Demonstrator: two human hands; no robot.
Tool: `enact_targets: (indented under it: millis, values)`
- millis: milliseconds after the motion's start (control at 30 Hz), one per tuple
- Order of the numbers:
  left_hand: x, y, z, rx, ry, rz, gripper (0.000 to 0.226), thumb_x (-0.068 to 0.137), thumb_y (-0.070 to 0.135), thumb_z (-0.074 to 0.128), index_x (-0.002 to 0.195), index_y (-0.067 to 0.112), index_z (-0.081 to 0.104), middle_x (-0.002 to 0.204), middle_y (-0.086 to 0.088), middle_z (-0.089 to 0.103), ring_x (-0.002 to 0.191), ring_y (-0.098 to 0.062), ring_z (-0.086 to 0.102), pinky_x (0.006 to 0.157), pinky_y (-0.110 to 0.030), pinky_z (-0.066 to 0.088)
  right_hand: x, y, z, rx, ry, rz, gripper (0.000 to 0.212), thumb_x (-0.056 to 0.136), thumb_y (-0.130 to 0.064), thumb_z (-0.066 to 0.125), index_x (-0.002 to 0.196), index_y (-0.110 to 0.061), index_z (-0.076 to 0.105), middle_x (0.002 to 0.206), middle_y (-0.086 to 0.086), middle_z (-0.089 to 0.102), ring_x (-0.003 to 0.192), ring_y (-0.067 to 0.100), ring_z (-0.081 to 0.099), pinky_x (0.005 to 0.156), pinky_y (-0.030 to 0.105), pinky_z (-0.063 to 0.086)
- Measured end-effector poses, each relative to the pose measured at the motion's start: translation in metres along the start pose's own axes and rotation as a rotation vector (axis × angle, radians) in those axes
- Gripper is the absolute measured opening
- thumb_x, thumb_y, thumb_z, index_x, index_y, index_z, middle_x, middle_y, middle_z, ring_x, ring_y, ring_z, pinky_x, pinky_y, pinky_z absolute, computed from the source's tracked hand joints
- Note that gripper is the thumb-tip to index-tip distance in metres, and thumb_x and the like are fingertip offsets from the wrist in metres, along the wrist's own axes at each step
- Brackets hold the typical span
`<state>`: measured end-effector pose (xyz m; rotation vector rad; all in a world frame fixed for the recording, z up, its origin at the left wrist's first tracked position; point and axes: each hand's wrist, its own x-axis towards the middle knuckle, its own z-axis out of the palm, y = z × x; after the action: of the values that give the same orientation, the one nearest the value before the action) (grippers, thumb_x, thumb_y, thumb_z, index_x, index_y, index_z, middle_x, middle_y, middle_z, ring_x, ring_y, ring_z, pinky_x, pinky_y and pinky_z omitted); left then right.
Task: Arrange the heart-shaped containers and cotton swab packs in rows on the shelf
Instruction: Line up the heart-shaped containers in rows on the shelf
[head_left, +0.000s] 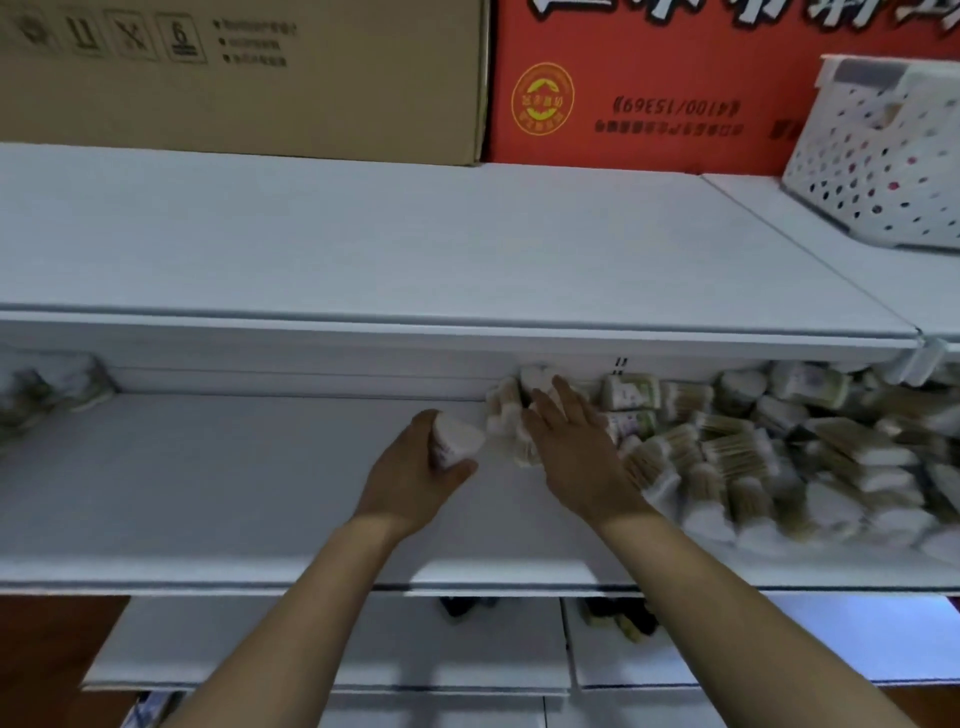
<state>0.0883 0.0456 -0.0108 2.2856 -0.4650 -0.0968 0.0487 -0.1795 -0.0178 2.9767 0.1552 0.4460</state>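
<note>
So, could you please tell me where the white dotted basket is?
In the head view, the white dotted basket sits on the top shelf at far right, beside the red carton.

Hands (415, 467) on containers (456, 439), white shelf (208, 493)

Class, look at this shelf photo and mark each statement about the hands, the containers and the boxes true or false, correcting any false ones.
1. The left hand grips a heart-shaped container. True.
2. The right hand is curled into a fist. False: its fingers lie straight over the swab packs.
3. The jumbled pile fills the shelf's left side. False: it lies on the right.
4. A red box stands on the upper shelf beside a brown carton. True.
5. The white basket has solid walls. False: they are perforated.
</note>
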Motion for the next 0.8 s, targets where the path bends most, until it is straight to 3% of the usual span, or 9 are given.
enact_targets:
  millis: [100,200,300,400,467,567,667,800]
  values:
    - [-0.007,0.0,-0.002,-0.085,0.024,-0.044,0.082,0.088,0.039,0.072,0.155,0.031,0.025,0.131,0.004,0.05,0.108,-0.015,0.056,0.089,-0.023,0.04,0.005,0.005,-0.006,0.024,0.023,-0.114,0.048,0.061,-0.003,0.064,0.108,-0.004,0.069,0.115,0.018,0.067,0.116,0.046,0.06,0.095,0.061,0.048]
    - [-0.013,-0.006,-0.006,-0.17,0.04,-0.086,0.069,0.089,0.031,0.071,0.147,0.034,0.034,0.124,0.0,0.056,0.097,-0.01,0.062,0.082,-0.02,0.043,0.004,0.007,-0.018,0.255,0.033,-0.091,0.052,0.072,-0.023,0.073,0.122,-0.011,0.064,0.114,0.016,0.059,0.1,0.041,0.061,0.09,0.049,0.052]
    - [-0.02,-0.003,-0.016,-0.342,0.036,-0.138,0.053,0.093,0.018,0.068,0.137,0.03,0.041,0.11,0.001,0.061,0.075,0.008,0.061,0.066,-0.008,0.045,-0.001,-0.009,-0.038,0.658,0.07,0.008,0.048,0.088,-0.034,0.07,0.134,-0.02,0.059,0.125,0.004,0.048,0.101,0.021,0.057,0.086,0.027,0.05]
    - [-0.028,-0.005,-0.026,-0.454,0.005,-0.152,0.05,0.095,0.016,0.063,0.134,0.038,0.041,0.11,0.01,0.06,0.089,-0.005,0.063,0.072,-0.016,0.049,-0.004,-0.036,-0.049,0.89,0.004,0.075,0.048,0.088,-0.037,0.074,0.132,-0.027,0.06,0.123,-0.008,0.047,0.101,0.007,0.055,0.079,0.009,0.048]
    - [-0.033,-0.008,-0.036,-0.559,0.023,-0.165,0.052,0.095,0.01,0.061,0.134,0.04,0.043,0.111,0.012,0.062,0.096,-0.016,0.061,0.083,-0.028,0.051,-0.004,-0.055,-0.051,0.96,0.066,0.121,0.042,0.083,-0.036,0.079,0.121,-0.025,0.064,0.117,-0.009,0.054,0.092,0.007,0.06,0.075,0.01,0.05]
    - [-0.044,-0.015,-0.058,-0.698,0.022,-0.205,0.057,0.094,0.003,0.058,0.137,0.039,0.046,0.113,0.022,0.058,0.102,-0.014,0.06,0.089,-0.034,0.052,-0.002,-0.082,-0.054,1.078,0.112,0.182,0.032,0.08,-0.032,0.082,0.108,-0.03,0.065,0.112,-0.011,0.061,0.087,0.004,0.063,0.075,0.018,0.054]
    - [-0.056,-0.031,-0.087,-0.845,-0.029,-0.278,0.062,0.085,0.006,0.056,0.138,0.038,0.049,0.118,0.005,0.063,0.102,-0.02,0.064,0.079,-0.031,0.052,0.005,-0.112,-0.057,1.125,-0.014,0.216,0.028,0.088,-0.036,0.073,0.115,-0.037,0.066,0.11,-0.013,0.066,0.089,-0.003,0.063,0.079,0.016,0.052]
    - [-0.078,-0.067,-0.128,-0.954,-0.031,-0.335,0.072,0.069,0.022,0.056,0.14,0.038,0.047,0.128,-0.006,0.065,0.108,-0.024,0.066,0.093,-0.043,0.05,0.021,-0.16,-0.064,1.198,-0.121,0.206,0.033,0.094,-0.03,0.065,0.126,-0.037,0.064,0.114,-0.014,0.066,0.099,-0.002,0.064,0.082,0.006,0.046]
